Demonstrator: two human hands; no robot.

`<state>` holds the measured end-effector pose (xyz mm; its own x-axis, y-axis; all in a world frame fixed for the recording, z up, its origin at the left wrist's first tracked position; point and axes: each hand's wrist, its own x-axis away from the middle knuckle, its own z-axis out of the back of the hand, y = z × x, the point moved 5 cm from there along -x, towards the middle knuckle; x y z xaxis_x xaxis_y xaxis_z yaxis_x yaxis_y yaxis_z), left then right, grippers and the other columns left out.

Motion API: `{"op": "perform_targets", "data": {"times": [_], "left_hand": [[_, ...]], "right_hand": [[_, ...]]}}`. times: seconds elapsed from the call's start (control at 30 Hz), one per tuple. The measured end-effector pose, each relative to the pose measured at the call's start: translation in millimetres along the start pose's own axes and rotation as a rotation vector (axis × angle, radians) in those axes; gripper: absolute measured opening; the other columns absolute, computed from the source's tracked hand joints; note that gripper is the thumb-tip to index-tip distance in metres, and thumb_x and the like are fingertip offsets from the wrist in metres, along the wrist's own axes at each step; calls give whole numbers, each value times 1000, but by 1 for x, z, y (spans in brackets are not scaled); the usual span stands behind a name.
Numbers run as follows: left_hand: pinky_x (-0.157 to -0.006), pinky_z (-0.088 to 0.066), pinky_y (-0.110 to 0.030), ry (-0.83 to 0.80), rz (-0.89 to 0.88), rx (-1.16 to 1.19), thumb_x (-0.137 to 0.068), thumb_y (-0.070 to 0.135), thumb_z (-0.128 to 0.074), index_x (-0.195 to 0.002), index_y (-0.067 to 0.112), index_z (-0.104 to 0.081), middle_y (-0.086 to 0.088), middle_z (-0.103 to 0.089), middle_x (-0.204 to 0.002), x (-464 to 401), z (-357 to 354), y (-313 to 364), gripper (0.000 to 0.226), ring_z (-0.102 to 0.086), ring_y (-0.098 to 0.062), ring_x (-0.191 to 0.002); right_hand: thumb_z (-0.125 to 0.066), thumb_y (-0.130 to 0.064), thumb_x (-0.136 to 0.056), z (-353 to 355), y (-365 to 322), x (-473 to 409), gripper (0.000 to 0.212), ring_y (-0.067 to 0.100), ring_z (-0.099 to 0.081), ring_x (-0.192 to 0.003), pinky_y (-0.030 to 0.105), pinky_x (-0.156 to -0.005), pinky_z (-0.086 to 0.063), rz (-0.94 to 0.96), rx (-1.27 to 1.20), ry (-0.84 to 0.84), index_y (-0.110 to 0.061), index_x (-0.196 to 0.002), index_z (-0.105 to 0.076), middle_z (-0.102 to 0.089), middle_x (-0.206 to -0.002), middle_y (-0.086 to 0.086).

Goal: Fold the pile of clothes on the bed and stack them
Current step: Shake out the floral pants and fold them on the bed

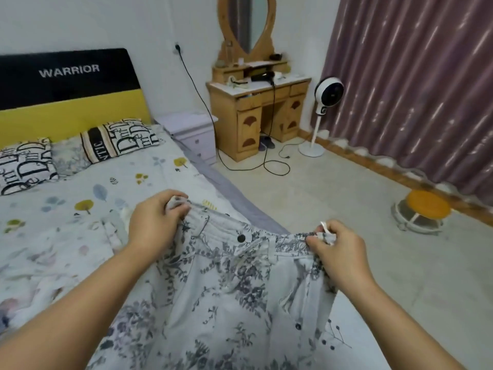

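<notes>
Gripping opposite waistband ends, left hand [157,220] and right hand [337,252] hold floral trousers [226,297] hanging lengthwise downward.

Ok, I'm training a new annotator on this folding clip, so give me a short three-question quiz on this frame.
1. True or false: both hands grip the floral garment at its waistband.
2. Which word is printed on the headboard? A) WARRIOR B) CHAMPION C) DREAM
3. Fill in: the white standing fan stands between the wooden dressing table and the ____.

Key: 1 true, the left hand and the right hand each hold one end. 2 A. 3 curtain.
</notes>
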<state>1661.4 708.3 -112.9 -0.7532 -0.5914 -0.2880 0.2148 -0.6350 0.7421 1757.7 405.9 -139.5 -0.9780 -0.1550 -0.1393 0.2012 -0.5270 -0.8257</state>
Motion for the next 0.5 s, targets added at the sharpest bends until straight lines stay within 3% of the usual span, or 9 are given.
{"op": "perform_targets", "data": {"times": [0.17,0.27,0.4,0.5], "left_hand": [[-65,-41,-27,-33,45,33,-75,22,-76,-85,22,-64,13,-61,-76,-28,-88,-11,15,-56,-10,-74],[-56,-40,-27,-157,156,1,-73,22,-78,-82,16,-62,12,-58,-69,-25,-148,-53,19,-54,-9,-65],[-59,-44,-36,-316,275,-52,-75,18,-78,-80,11,-61,-5,-62,-70,-6,-218,-116,19,-56,-24,-65],[-58,-38,-31,-368,278,-145,-76,19,-76,-81,12,-59,-8,-63,-75,4,-259,-153,19,-57,-27,-72]], "right_hand": [[-72,-6,-76,-12,71,-53,23,8,-46,-51,12,-45,-34,-83,-42,0,-15,-65,-53,-55,-58,-3],[-71,-7,-78,-37,133,-65,21,9,-47,-54,12,-45,-34,-165,-25,-36,-15,-70,-53,-56,-62,-1],[-71,-15,-82,-77,219,-56,27,9,-47,-57,22,-46,-31,-325,-30,-66,-14,-98,-49,-54,-73,-1],[-69,-16,-84,-103,276,-45,33,12,-44,-55,25,-46,-30,-478,-87,-28,-12,-104,-44,-51,-75,2]]}}
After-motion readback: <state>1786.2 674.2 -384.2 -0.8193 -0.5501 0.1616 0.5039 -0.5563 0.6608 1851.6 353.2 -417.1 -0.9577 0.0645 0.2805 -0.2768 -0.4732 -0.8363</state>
